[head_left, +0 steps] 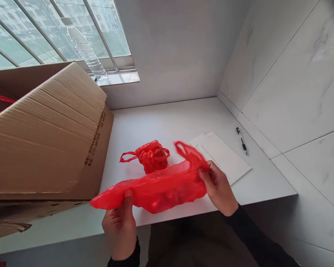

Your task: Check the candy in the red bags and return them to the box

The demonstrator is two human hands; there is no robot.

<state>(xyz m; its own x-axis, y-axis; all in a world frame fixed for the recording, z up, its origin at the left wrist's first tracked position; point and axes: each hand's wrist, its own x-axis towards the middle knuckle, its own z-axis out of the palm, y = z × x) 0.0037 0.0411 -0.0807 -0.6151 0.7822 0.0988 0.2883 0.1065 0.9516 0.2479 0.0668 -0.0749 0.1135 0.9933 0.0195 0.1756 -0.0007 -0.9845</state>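
Observation:
A red plastic bag (pixel 167 189) is stretched sideways between my hands, above the front edge of the white counter. My left hand (pixel 121 226) pinches its left part, thumb on the near side. At the other end, my right hand (pixel 217 185) grips the bag just below a raised loop handle. Something bulges in the lower middle of the bag, but the red film hides what it is. Just behind lies a second red plastic bag (pixel 153 155), bunched up with its handles knotted or twisted together; neither hand touches it.
A big open cardboard box (pixel 52 141) stands at the left, with a bit of red plastic (pixel 3 98) inside. A sheet of paper (pixel 222 157) and a black pen (pixel 241 141) lie at the right. A clear water bottle (pixel 87 55) stands by the barred window.

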